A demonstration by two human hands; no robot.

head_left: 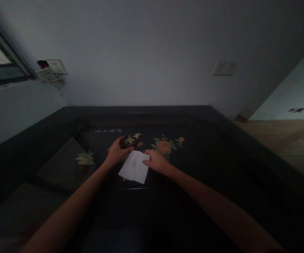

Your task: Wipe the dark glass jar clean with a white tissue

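Note:
My left hand (117, 151) is closed around a small dark, shiny round object (128, 142), held just above a black table top (194, 165) painted with flowers. My right hand (156, 161) pinches the upper right corner of a white tissue (134, 167), which hangs or lies below and between the two hands. The tissue's top edge sits right under the round object. The room is dim, so I cannot make out what the round object is.
An orange flower design (164, 146) lies just right of my hands on the table. Wall sockets (225, 68) sit on the back wall and more sockets (52, 69) by a window frame at left. Wooden floor (286, 137) shows at right.

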